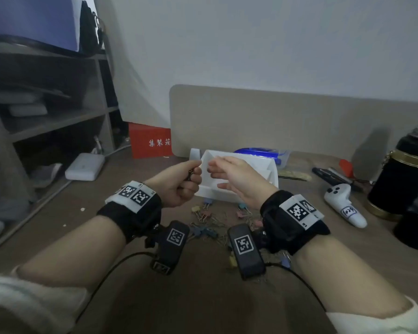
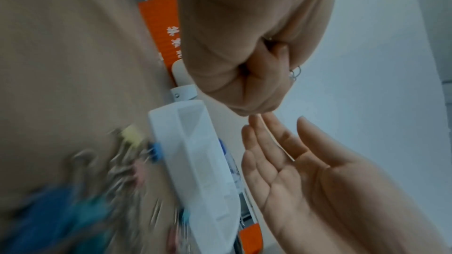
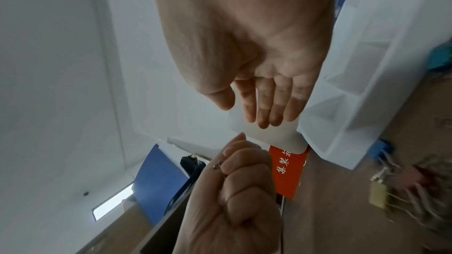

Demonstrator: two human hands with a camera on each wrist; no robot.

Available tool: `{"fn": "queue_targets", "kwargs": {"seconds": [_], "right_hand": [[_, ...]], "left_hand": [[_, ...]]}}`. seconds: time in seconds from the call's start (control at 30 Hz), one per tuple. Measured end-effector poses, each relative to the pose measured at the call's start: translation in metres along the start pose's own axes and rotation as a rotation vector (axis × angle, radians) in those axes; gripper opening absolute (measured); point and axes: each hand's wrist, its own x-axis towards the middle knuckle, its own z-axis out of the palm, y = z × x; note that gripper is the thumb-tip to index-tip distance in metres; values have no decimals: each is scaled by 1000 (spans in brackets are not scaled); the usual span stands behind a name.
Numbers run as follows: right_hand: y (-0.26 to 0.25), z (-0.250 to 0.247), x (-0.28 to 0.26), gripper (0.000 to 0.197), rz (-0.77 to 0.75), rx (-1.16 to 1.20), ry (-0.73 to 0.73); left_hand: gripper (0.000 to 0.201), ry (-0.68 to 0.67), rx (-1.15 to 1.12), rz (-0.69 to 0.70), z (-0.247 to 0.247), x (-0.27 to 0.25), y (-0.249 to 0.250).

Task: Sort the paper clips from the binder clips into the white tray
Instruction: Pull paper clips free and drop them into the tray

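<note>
My left hand [image 1: 185, 183] is curled into a fist over the left end of the white tray [image 1: 273, 173]. It grips thin wire paper clips [image 2: 294, 72], whose loops stick out between the fingers [image 3: 217, 166]. My right hand [image 1: 225, 173] hovers just to its right above the tray, with straight fingers [image 3: 264, 111] and nothing in it. The divided white tray [image 3: 367, 69] stands on the brown desk. In front of it lies a mixed pile of coloured binder clips and wire paper clips [image 1: 206, 218], partly hidden by my wrists.
A beige divider panel [image 1: 275, 116] runs behind the tray. A blue-lidded clear box [image 1: 261, 151] sits behind it, a red box [image 1: 150, 141] to its left. At right stand a white controller [image 1: 343, 203] and a black flask [image 1: 401, 186]. Shelves stand at far left.
</note>
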Motion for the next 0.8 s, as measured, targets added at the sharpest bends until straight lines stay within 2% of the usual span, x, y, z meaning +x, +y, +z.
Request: {"fn": "queue_targets", "kwargs": {"seconds": [0.13, 0.3, 0.37, 0.47, 0.53, 0.57, 0.63, 0.8], "right_hand": [[-13, -13, 22, 40, 126, 145, -127], [-13, -15, 57, 41, 219, 84, -200], [-7, -12, 73, 43, 254, 80, -188], [4, -8, 94, 56, 301, 92, -149], [10, -5, 106, 55, 327, 123, -138], [13, -3, 110, 53, 351, 166, -125], [19, 1, 120, 53, 413, 304, -83], [29, 1, 129, 57, 487, 545, -6]], "left_hand": [[39, 94, 103, 77, 14, 32, 24], [38, 136, 277, 113, 23, 76, 33], [34, 166, 321, 127, 23, 92, 35], [35, 213, 400, 145, 26, 111, 33], [34, 244, 411, 183, 30, 121, 30], [34, 257, 388, 206, 33, 124, 27], [50, 285, 352, 234, 33, 136, 23], [55, 258, 247, 153, 32, 153, 15]]}}
